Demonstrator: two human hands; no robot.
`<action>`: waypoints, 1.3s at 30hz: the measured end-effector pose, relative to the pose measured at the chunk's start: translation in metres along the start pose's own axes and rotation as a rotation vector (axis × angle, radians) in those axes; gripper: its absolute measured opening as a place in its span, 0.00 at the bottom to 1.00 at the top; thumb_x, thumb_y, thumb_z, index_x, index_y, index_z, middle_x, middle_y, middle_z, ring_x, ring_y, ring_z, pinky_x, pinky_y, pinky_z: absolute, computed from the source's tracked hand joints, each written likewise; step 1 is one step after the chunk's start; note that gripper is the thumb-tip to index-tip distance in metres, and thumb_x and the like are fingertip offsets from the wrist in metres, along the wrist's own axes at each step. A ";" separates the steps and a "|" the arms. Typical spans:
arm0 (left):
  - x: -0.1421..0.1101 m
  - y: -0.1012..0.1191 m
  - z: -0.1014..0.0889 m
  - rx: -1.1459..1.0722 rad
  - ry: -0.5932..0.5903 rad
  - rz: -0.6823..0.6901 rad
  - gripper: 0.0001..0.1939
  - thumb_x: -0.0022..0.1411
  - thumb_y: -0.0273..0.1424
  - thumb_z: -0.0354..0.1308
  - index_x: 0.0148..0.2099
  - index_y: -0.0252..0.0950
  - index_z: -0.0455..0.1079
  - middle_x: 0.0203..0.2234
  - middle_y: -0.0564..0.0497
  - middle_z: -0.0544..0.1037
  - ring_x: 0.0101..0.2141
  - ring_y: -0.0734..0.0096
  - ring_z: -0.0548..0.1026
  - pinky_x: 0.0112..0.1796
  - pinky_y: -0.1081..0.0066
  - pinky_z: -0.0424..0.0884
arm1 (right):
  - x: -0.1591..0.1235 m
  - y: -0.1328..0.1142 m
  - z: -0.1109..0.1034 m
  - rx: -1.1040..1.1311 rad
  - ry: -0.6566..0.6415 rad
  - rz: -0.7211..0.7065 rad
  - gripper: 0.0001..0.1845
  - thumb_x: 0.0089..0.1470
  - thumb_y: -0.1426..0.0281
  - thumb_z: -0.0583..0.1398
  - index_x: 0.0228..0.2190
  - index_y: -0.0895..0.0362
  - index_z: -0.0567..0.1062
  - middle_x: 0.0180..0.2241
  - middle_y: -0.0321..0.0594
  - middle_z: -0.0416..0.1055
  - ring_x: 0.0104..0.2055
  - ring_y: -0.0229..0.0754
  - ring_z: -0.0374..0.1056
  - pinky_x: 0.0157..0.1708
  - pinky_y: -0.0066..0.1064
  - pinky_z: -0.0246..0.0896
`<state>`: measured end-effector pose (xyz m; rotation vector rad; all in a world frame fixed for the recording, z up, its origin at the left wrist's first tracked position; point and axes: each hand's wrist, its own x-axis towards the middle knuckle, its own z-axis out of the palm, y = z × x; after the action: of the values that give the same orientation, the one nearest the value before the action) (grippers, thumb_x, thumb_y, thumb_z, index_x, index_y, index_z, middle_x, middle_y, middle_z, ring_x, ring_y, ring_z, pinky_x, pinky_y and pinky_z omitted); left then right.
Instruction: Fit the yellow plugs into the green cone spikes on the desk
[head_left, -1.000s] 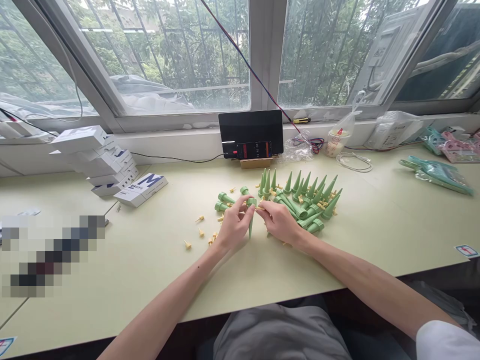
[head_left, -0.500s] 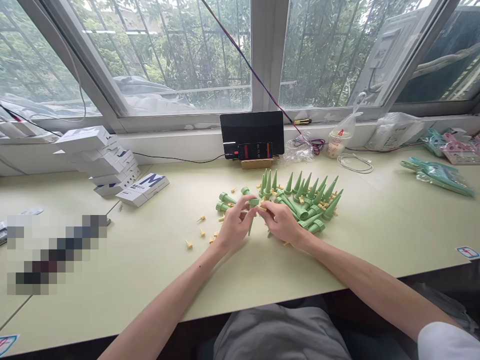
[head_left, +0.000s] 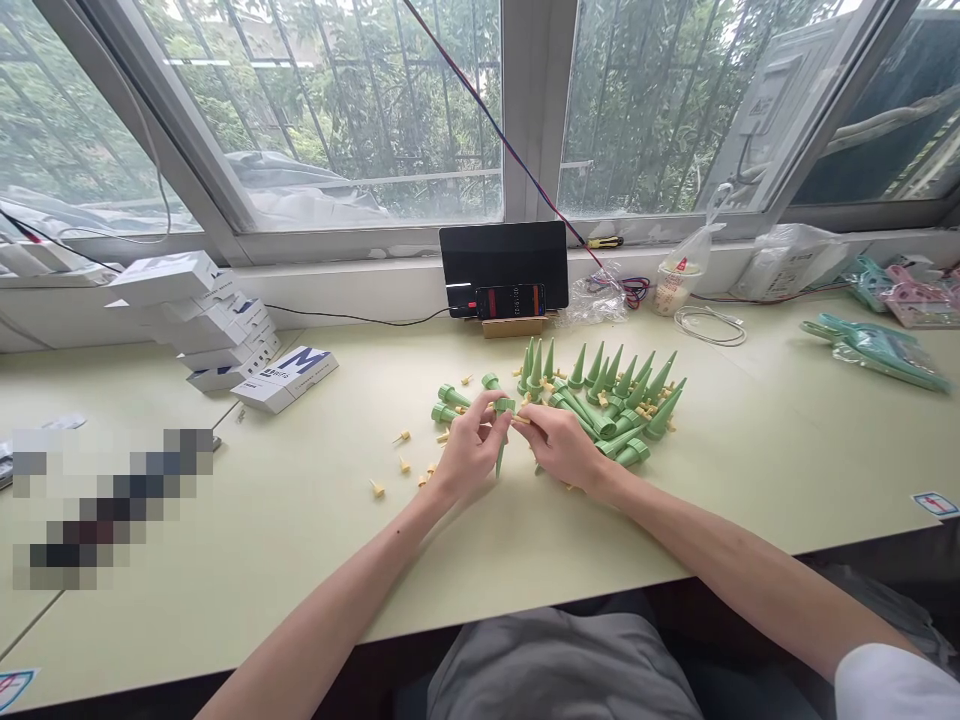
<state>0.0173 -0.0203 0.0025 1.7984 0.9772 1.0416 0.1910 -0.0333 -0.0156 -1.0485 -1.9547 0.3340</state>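
My left hand (head_left: 474,445) grips a green plastic watering spike (head_left: 505,405) by its wide capped end, with the pointed end hanging downward. In the fingertips of my right hand (head_left: 553,440) is a small yellow plastic nozzle (head_left: 520,419), held close beside the spike's cap. Whether the two parts touch I cannot tell. More green spikes (head_left: 600,425) stand and lie in a cluster just beyond my right hand, with yellow pieces among them. Past my left hand lie several capped spikes (head_left: 450,395). Loose yellow nozzles (head_left: 377,489) are scattered to its left.
A phone (head_left: 511,301) leans on a black tablet (head_left: 502,258) at the back. White boxes (head_left: 225,325) are stacked at the left. A bagged cup (head_left: 673,285), a white cable (head_left: 709,327) and teal packaged items (head_left: 877,350) lie to the right.
Both hands stay nearly in place. The spike in my left hand tilts slightly, and the yellow nozzle in my right fingers shifts a little against the cap's side.
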 end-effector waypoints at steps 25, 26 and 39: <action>0.001 0.004 0.002 -0.033 0.033 -0.068 0.22 0.68 0.49 0.51 0.53 0.38 0.61 0.27 0.54 0.74 0.18 0.78 0.66 0.20 0.76 0.63 | 0.003 -0.008 -0.002 0.052 0.029 0.077 0.17 0.69 0.63 0.51 0.29 0.55 0.69 0.23 0.35 0.64 0.24 0.38 0.57 0.28 0.30 0.54; 0.001 0.003 0.002 -0.031 0.030 -0.064 0.22 0.68 0.50 0.50 0.53 0.38 0.61 0.26 0.54 0.74 0.18 0.78 0.66 0.20 0.76 0.63 | 0.003 -0.009 -0.002 0.052 0.026 0.078 0.16 0.69 0.63 0.51 0.29 0.55 0.69 0.23 0.34 0.64 0.24 0.38 0.57 0.28 0.30 0.54; 0.000 0.000 0.000 0.096 0.017 0.012 0.17 0.71 0.46 0.49 0.52 0.39 0.60 0.28 0.54 0.75 0.17 0.80 0.63 0.21 0.76 0.60 | 0.001 -0.004 -0.001 0.068 0.044 0.065 0.15 0.67 0.66 0.53 0.28 0.55 0.65 0.23 0.33 0.61 0.23 0.36 0.54 0.27 0.29 0.51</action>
<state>0.0168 -0.0203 0.0025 1.8787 1.0437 1.0348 0.1890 -0.0349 -0.0119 -1.0685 -1.8602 0.4077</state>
